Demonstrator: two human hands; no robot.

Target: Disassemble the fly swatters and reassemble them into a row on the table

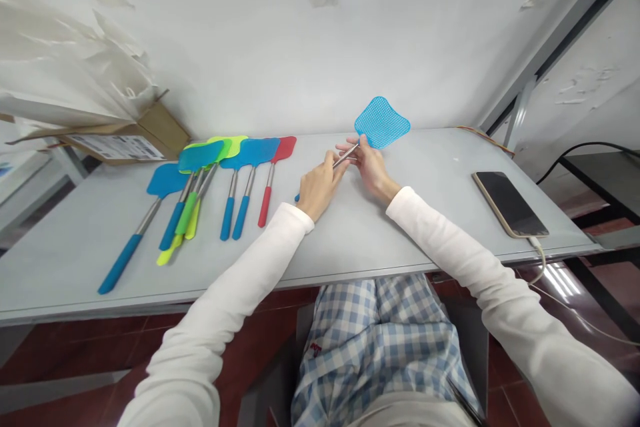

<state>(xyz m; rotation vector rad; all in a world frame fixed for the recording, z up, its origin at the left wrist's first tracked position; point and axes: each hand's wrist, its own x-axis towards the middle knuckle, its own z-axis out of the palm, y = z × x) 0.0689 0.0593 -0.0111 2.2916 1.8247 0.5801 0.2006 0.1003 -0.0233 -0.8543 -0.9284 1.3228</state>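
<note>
Reaches forward with the left arm [235,293] in a long white fabric sleeve, angled toward 1 o'clock, and the right arm [465,240], sleeved alike, angled between 10 and 11. Curls the bare left hand [319,185] into a closed grip, knuckles up. Holds the bare right hand [373,167] at 2 o'clock from it, in a light pinch with thumb uppermost.

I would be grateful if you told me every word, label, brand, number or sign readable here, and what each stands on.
No text can be read with certainty.
White label on the cardboard box: printed, but too small and blurred to read.
Red marking on the checked cloth: perhaps lettering, too small to read.
Held blue fly swatter: no lettering visible.
Phone: dark screen, no text visible.
</note>
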